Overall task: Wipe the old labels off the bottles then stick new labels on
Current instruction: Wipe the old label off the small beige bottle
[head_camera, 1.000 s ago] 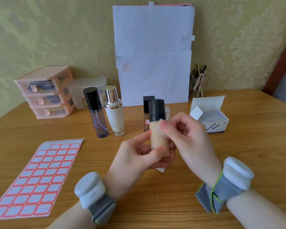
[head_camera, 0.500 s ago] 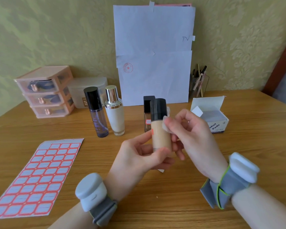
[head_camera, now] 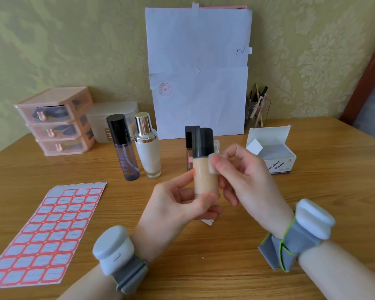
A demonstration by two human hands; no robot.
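Note:
My left hand (head_camera: 178, 204) holds a beige foundation bottle (head_camera: 204, 176) with a black cap upright above the table, gripping its lower part. A bit of red label shows at the bottle's left edge. My right hand (head_camera: 245, 180) pinches a small white alcohol pad (head_camera: 213, 163) against the bottle's upper right side. A sheet of red-bordered blank labels (head_camera: 46, 232) lies at the left. Three more bottles stand behind: a purple one (head_camera: 123, 152), a cream one with a gold cap (head_camera: 148, 152), and a dark square one (head_camera: 189, 148) partly hidden by the held bottle.
An open box of alcohol pads (head_camera: 275, 156) sits at the right. Pink mini drawers (head_camera: 56, 124) and a frosted container (head_camera: 110, 118) stand at the back left. White papers (head_camera: 199, 72) lean on the wall beside a pencil holder (head_camera: 258, 109). A torn wrapper (head_camera: 208, 221) lies under my hands.
My right hand has slid the pad from the middle of the bottle's front up and right to its upper side. The bottle stays in my left hand.

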